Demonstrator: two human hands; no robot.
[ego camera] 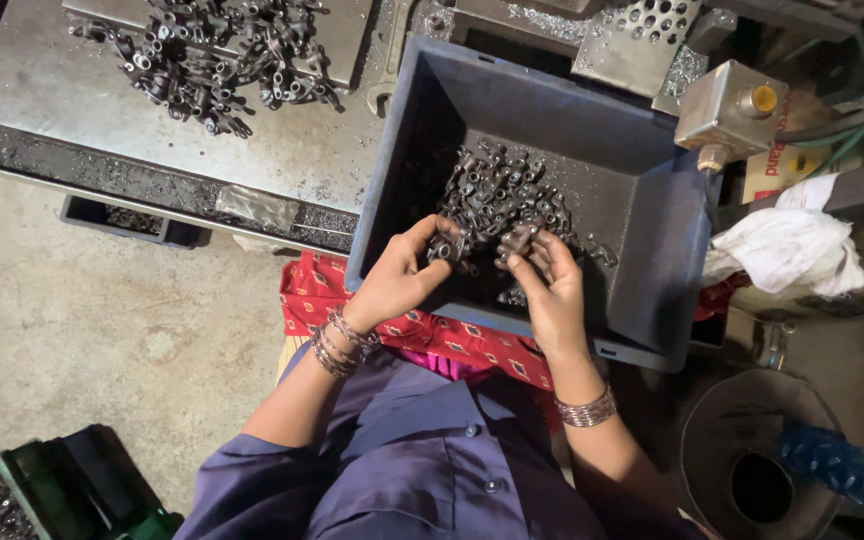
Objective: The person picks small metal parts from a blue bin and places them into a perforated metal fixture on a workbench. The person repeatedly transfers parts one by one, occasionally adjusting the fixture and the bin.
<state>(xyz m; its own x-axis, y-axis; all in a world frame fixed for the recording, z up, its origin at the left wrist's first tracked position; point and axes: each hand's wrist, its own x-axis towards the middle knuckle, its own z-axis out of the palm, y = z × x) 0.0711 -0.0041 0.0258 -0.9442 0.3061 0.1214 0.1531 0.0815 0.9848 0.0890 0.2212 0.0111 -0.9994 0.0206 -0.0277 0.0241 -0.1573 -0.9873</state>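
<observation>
Both hands work inside a dark blue bin (652, 300) that sits tilted toward the person. The left hand (402, 280) curls its fingers closed around a few small metal parts (497, 195) at the near edge of the pile, around 6 o'clock within the bin. The right hand (552, 290) sits just beside it, fingers bent and pinching one or two of the same parts; exactly how many it grips is too small to tell.

The parts in the bin make a loose heap stretching from the hands toward 12 o'clock, with a few strays toward 3 o'clock. At 10 o'clock from the bin, a second heap of parts (222, 55) lies on a steel table (82, 110). A white rag (787, 245) sits at 3 o'clock, and a green crate (12, 490) holding more parts at 8 o'clock.

As a judgement, the work looks well short of done: a good heap remains in the bin, and both hands are only at its near edge.
</observation>
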